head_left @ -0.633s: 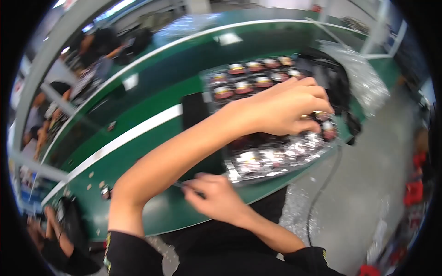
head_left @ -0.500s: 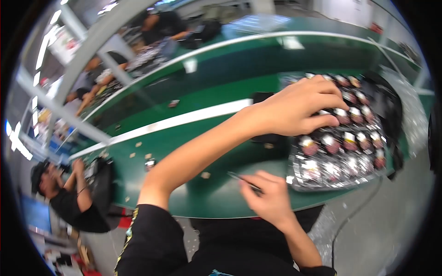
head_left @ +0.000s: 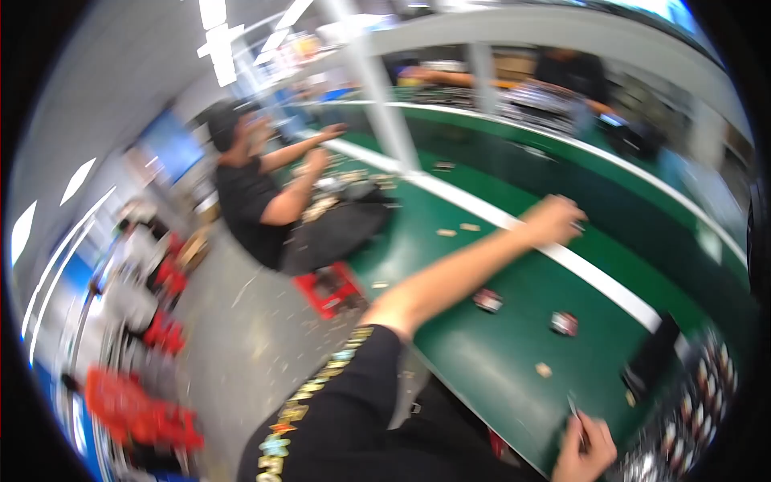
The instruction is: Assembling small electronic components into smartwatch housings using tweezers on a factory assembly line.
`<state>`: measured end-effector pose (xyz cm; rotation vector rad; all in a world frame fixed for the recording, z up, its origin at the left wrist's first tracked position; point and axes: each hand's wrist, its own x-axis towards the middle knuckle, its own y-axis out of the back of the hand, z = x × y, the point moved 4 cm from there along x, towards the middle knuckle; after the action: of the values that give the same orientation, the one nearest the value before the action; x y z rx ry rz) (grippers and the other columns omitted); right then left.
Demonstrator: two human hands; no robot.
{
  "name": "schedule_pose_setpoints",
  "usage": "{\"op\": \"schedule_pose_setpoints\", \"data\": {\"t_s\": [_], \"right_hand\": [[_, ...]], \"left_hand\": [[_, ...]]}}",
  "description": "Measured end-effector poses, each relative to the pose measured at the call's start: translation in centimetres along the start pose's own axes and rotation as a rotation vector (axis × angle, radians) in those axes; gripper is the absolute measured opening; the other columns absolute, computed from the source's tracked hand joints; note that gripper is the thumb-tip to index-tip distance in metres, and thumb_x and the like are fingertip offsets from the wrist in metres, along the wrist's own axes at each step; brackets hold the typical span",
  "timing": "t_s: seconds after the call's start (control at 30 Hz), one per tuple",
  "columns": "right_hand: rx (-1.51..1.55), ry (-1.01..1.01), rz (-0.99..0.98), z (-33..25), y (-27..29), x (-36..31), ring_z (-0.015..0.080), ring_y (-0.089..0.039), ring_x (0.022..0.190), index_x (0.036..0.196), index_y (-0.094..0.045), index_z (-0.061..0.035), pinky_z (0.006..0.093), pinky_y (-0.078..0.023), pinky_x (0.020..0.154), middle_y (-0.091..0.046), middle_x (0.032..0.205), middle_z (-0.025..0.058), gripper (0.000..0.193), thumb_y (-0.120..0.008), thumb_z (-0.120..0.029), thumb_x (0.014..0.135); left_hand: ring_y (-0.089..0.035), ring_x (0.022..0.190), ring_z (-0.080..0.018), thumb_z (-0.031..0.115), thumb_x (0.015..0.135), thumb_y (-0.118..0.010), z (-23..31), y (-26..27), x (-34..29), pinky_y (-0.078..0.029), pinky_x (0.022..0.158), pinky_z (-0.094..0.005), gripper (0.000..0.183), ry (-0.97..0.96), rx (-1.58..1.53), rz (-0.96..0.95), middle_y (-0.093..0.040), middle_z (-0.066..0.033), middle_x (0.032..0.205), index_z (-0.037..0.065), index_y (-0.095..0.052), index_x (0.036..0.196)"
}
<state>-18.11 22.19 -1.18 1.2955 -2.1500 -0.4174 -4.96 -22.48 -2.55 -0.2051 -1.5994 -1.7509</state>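
Observation:
My left hand (head_left: 552, 222) is stretched out over the white strip (head_left: 598, 281) that runs along the green table. Its fingers are curled, and a small thing seems to show at their tips, too blurred to name. Low in the view, my right hand (head_left: 586, 451) grips a thin pointed tool (head_left: 573, 404), its tip up and over the table's near part. Between the hands lie two small dark-and-red pieces, one nearer the arm (head_left: 487, 300) and another further right (head_left: 564, 323). A plastic-covered tray of round pieces (head_left: 683, 418) sits at the lower right, partly out of view.
A black box-like object (head_left: 650, 353) lies beside the tray. Small tan bits (head_left: 544, 369) are scattered on the green table (head_left: 474, 369). To the left, a co-worker in black (head_left: 257, 185) sits by a dark bag (head_left: 337, 237), with a red stool (head_left: 328, 289) below.
The view has swung left. My left hand has gone from above the tray to over the table's far side, away from the round pieces. My right hand still holds the thin tool.

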Motion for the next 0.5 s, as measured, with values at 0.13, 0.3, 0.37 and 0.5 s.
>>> {"op": "schedule_pose_setpoints", "data": {"t_s": [0.13, 0.3, 0.37, 0.5], "right_hand": [[-0.100, -0.024, 0.086, 0.1, 0.0, -1.0, 0.0113, -0.062, 0.072, 0.106, -0.080, 0.0067, 0.0282, -0.050, 0.063, -0.072, 0.087, 0.0057, 0.015, -0.079, -0.008, 0.104], [0.001, -0.133, 0.042, 0.5, 0.0, 0.1, 0.0170, -0.061, 0.070, 0.104, -0.079, 0.0098, 0.0312, -0.050, 0.064, -0.067, 0.080, 0.0097, 0.011, -0.077, 0.000, 0.100], [0.128, -0.094, 0.156, 1.3, -0.1, -0.2, 0.0158, -0.061, 0.070, 0.101, -0.077, 0.0129, 0.0312, -0.050, 0.064, -0.066, 0.079, 0.0085, 0.011, -0.075, 0.002, 0.100], [0.046, -0.166, 0.121, 1.5, 0.1, 0.0, 0.0158, -0.061, 0.069, 0.099, -0.076, 0.0122, 0.0315, -0.050, 0.063, -0.066, 0.079, 0.0083, 0.010, -0.074, 0.002, 0.101]], "left_hand": [[-0.059, 0.120, -0.0386, 0.017, 0.088, -0.077, 6.5, -1.8, 0.2, -0.051, 0.105, -0.0502, 0.040, -0.147, -0.254, -0.078, -0.070, -0.0175, 0.118, 0.005, -0.075, 0.126], [-0.067, 0.110, -0.0403, 0.025, 0.089, -0.076, 17.8, 1.2, -6.5, -0.060, 0.090, -0.0528, 0.030, -0.372, -0.441, -0.143, -0.072, -0.0145, 0.123, 0.016, -0.081, 0.118], [-0.069, 0.106, -0.0354, 0.031, 0.091, -0.073, 19.9, 0.6, -9.0, -0.060, 0.087, -0.0505, 0.029, -0.444, -0.323, -0.169, -0.075, -0.0047, 0.122, 0.026, -0.083, 0.118], [-0.071, 0.100, -0.0317, 0.044, 0.096, -0.074, 21.1, -2.0, -12.2, -0.061, 0.078, -0.0473, 0.023, -0.512, -0.417, -0.156, -0.075, -0.0012, 0.116, 0.030, -0.085, 0.109]]}}
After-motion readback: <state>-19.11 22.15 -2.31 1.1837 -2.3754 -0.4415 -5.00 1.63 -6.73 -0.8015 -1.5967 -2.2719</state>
